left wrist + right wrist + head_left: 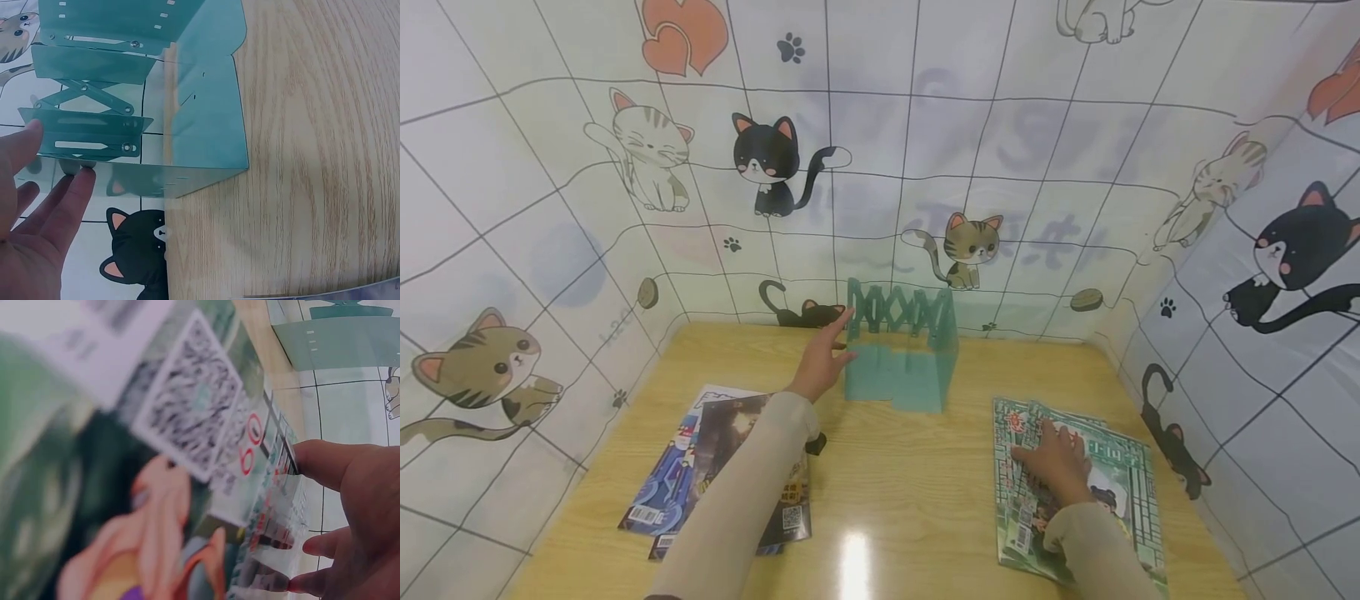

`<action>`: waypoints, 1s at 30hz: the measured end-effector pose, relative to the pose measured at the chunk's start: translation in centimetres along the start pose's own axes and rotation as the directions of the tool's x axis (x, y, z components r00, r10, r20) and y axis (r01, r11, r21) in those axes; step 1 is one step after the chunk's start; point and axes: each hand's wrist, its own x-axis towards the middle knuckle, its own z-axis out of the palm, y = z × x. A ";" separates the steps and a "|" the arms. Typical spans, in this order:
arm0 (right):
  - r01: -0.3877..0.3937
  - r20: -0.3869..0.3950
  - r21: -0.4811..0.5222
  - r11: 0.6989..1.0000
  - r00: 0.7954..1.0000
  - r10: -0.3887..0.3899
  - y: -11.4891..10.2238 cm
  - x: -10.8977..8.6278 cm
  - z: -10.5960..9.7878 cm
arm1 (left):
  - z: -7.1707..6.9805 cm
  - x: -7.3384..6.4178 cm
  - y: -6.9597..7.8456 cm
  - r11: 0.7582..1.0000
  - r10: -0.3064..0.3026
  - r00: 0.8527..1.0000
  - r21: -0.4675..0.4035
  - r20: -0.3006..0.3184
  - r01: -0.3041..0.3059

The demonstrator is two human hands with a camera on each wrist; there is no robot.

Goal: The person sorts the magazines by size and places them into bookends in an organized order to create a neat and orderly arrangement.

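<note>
A teal metal expanding book rack (907, 379), with criss-cross bars at its back, stands near the wall. My left hand (822, 358) is at its left side panel (119, 181). Its fingertips (86, 176) touch the outer face of that panel, and the thumb overlaps the panel's edge in the left wrist view. My right hand (1058, 462) rests on a pile of green comic magazines (1131, 492), its thumb (325, 459) toward their left side and its fingers spread over the cover. A QR code (194, 397) shows close up in the right wrist view.
Another pile of magazines, a dark one (718, 442) over a blue one (662, 487), lies on the left, partly under the left sleeve (737, 500). The wooden table (880, 475) ends at walls (880, 150) covered in cat-patterned sheeting.
</note>
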 end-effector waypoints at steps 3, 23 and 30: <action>-0.009 0.018 0.012 1.000 1.000 0.008 -0.1 0.1 -0.1 | 0.1 0.0 -0.2 1.000 -0.007 1.000 -0.013 -0.003 0.007; -0.009 0.030 -0.027 1.000 0.999 0.010 -1.5 0.1 0.2 | 0.4 -0.1 -0.3 1.000 -0.005 1.000 -0.022 -0.021 0.005; 0.087 -0.030 -0.090 0.992 0.996 -0.090 -1.8 -0.7 0.5 | 0.3 -0.2 -0.1 1.000 -0.005 1.000 -0.022 -0.023 0.005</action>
